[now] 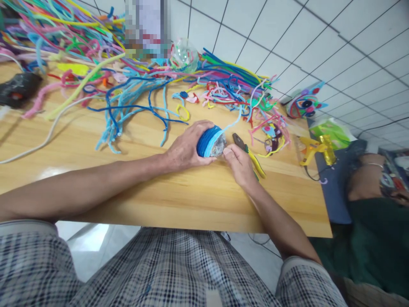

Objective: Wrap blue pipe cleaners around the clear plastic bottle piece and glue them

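Wrapped around a round, clear-looking object [218, 147] are bands of dark and light blue pipe cleaner [208, 140]. My left hand [188, 147] grips this object from its left side. A loose light blue pipe cleaner end [234, 120] sticks up from it to the right. The fingertips of my right hand [237, 161] are pinched together at the object's right edge; what lies between them, if anything, is too small to make out. Pliers [252, 155] with yellow and green handles lie beside my right hand, partly hidden by it.
Blue pipe cleaners [128, 106] lie at the back left, with a heap of coloured ones [64, 25] behind. A clear ball [184, 55] stands at the back. Toward the right edge are a yellow glue gun [311, 150] and a decorated figure [306, 103]. Another person's arm [366, 175] is at far right.
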`<state>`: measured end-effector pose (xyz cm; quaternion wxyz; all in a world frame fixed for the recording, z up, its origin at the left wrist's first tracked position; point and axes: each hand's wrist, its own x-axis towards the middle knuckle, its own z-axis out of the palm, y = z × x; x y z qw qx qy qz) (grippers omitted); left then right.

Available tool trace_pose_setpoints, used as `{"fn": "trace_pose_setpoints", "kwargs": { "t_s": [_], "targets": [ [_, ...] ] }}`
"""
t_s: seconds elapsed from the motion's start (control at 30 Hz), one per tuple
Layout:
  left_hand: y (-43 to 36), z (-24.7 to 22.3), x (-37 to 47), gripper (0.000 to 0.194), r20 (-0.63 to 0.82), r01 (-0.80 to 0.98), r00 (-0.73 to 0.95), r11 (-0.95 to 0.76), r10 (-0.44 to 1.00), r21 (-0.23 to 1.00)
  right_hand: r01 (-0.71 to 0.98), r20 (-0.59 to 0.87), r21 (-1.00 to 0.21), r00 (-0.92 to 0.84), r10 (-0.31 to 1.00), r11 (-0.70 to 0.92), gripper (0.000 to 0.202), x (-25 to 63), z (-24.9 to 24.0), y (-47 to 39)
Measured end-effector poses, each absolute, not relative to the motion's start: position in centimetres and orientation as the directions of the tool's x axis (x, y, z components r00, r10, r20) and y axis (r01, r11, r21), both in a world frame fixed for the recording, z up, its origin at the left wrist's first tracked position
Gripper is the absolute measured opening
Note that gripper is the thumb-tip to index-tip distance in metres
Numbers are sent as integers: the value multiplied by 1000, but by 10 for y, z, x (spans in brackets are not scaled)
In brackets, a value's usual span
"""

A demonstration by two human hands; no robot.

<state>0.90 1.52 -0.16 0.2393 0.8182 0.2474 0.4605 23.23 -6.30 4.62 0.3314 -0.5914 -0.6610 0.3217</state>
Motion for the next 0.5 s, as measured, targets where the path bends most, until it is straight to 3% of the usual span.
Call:
{"fn": "trace_pose_setpoints", "kwargs": {
  "t_s": [0.3,0.5],
  "targets": [
    [20,-1,7,90,592,177,453,-718,667,673,610,127,-770,-136,983,184,41,240,51,-68],
    [21,-6,7,90,614,175,445,-736,652,654,460,161,-870,-73,984,177,41,249,39,-66]
  ]
}}
